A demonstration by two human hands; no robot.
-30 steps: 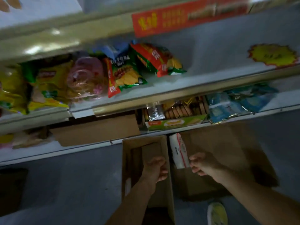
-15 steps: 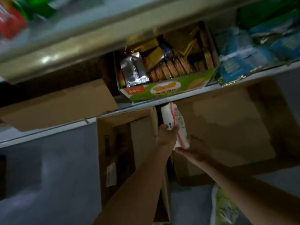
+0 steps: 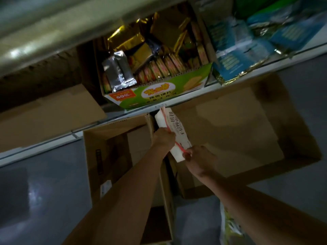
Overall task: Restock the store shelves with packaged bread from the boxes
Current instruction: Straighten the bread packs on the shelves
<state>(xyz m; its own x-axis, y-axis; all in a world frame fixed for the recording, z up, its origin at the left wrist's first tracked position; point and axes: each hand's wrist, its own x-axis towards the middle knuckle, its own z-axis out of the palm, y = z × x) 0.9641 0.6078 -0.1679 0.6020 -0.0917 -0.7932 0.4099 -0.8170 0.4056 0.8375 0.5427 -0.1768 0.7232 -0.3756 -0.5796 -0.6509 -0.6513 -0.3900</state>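
A white bread packet (image 3: pixel 172 129) with a red stripe and dark lettering is held between two cardboard boxes, its far end close under the edge of the bottom shelf (image 3: pixel 178 103). My left hand (image 3: pixel 163 139) grips its left side near the middle. My right hand (image 3: pixel 199 157) pinches its near end. The open box (image 3: pixel 109 152) stands on the floor to the left. The larger box (image 3: pixel 247 131) with flaps folded over lies to the right.
On the bottom shelf stands a green display carton (image 3: pixel 157 93) of biscuit packs and foil packets, blue bags (image 3: pixel 247 50) to its right, a brown box (image 3: pixel 47 110) to its left. Grey floor (image 3: pixel 44 191) spreads around. A yellow-green bag (image 3: pixel 230 225) lies near my right arm.
The view tipped down and closer to the bottom shelf. My left hand left the box edge and took hold of the packet's side, joining my right hand.
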